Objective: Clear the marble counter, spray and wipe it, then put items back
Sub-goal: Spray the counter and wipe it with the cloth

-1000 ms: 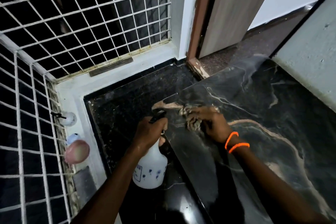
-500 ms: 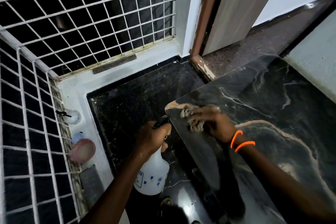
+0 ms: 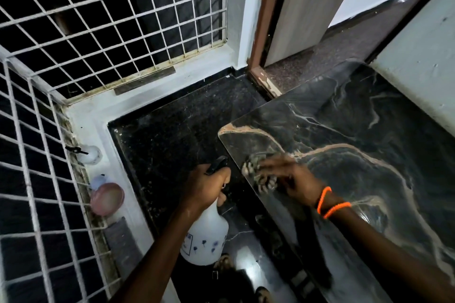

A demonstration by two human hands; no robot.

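Observation:
The dark marble counter [image 3: 364,155] with pale veins fills the right half of the view. My right hand [image 3: 293,179], with orange bands at the wrist, presses a crumpled patterned cloth [image 3: 258,174] onto the counter near its left edge; the hand is blurred by motion. Just left of the counter's edge, over the dark floor, my left hand [image 3: 204,187] grips the neck of a white spray bottle [image 3: 206,238] with a black trigger head.
A white metal grille [image 3: 110,19] closes the left and far sides above a white ledge [image 3: 98,115]. On the ledge lie a pink round object [image 3: 107,198] and a small white one [image 3: 89,154]. A wooden door frame [image 3: 263,19] stands beyond the counter's far corner.
My right hand and the cloth have slid along the counter's left edge toward me, away from the rounded corner. My left hand still holds the bottle in much the same place.

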